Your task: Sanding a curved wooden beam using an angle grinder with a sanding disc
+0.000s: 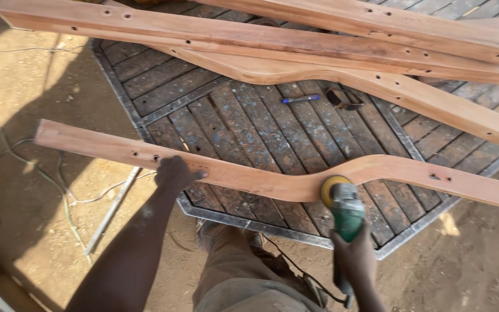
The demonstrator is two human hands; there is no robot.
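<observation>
Your left hand (174,173) pins the curved wooden rail (272,182), grip clenched over it. Right hand (353,254) clutches the green sander (345,205), disc at the rail's six o'clock edge; sanding looks underway.

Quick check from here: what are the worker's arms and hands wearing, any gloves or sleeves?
No gloves: the left hand and right hand are both bare. No sleeves show either; both forearms are uncovered up to the frame edge. No watch, rings or wristbands are visible. Fine dust lightly speckles the left forearm.
</observation>
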